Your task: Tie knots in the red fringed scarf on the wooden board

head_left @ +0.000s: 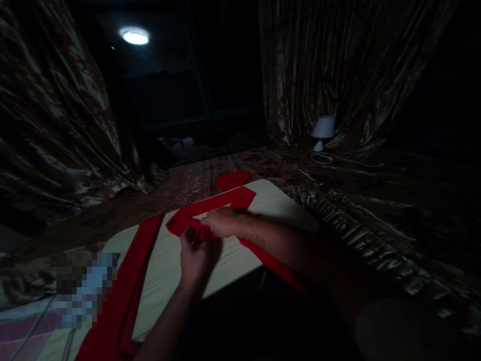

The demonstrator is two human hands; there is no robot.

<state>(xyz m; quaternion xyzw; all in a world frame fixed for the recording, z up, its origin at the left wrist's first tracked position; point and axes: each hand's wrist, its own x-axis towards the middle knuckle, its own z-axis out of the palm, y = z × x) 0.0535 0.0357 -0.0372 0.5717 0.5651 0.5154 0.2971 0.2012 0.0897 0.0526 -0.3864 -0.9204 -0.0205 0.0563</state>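
Observation:
A long red cloth strip (210,201) lies folded across a pale wooden board (169,271). My left hand (193,255) closes its thumb and fingers on a bunched part of the strip near the board's middle. Just to the right, my right hand (222,221) is closed on the same bunched part, its fingers partly hidden. From under my right forearm the red cloth runs on past the board's near edge. Another wide red cloth band (130,271) lies along the board's left side. Dim light hides the fine detail of the cloth.
A red cloth piece (233,179) lies beyond the board's far edge on a patterned carpet (180,185). A white lamp (323,128) with a cord stands at the back right, before a curtain (300,65). Ruffled fabric (361,230) runs along the right.

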